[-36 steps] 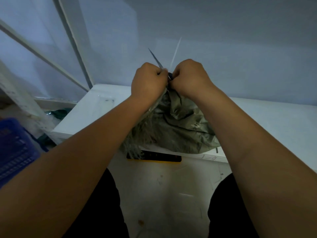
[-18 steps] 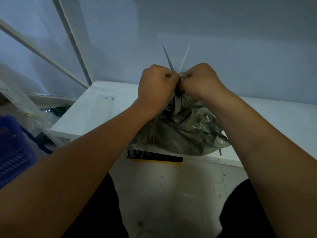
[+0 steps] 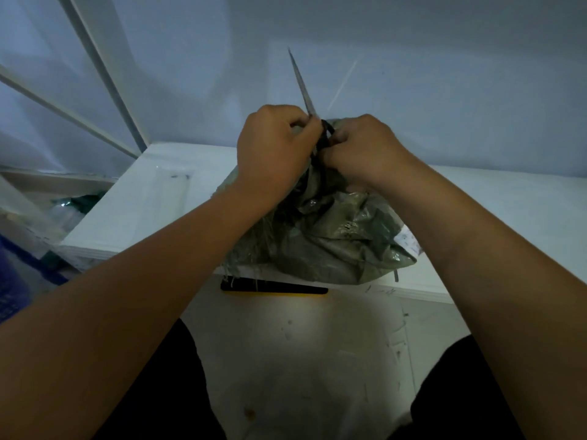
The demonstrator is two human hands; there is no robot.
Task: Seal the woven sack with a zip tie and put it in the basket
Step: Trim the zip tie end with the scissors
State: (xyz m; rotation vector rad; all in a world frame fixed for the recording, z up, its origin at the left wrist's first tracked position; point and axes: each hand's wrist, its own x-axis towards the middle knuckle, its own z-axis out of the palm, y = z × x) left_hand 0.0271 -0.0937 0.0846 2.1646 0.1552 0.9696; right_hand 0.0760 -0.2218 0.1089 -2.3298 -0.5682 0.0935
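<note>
Fists hide the sack's (image 3: 330, 239) neck: left hand (image 3: 273, 150) pinches the tie's (image 3: 301, 87) tail, right hand (image 3: 362, 150) clamps the bunched top. Dim room, white bench (image 3: 143, 211), basket (image 3: 12, 281) cropped at left.

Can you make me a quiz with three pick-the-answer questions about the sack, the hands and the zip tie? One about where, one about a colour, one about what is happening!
1. Where does the woven sack sit?
A. on the white bench
B. in a basket
C. on a lap

2. What colour is the sack?
A. red
B. grey-green
C. yellow

3. What are the hands doing?
A. resting flat
B. both pinching at the sack's gathered neck
C. waving

Answers: 1 A, it lies on the bench's front edge. 2 B, its cloth looks dull grey-green. 3 B, the left hand and right hand meet where the zip tie tail sticks up.
</note>
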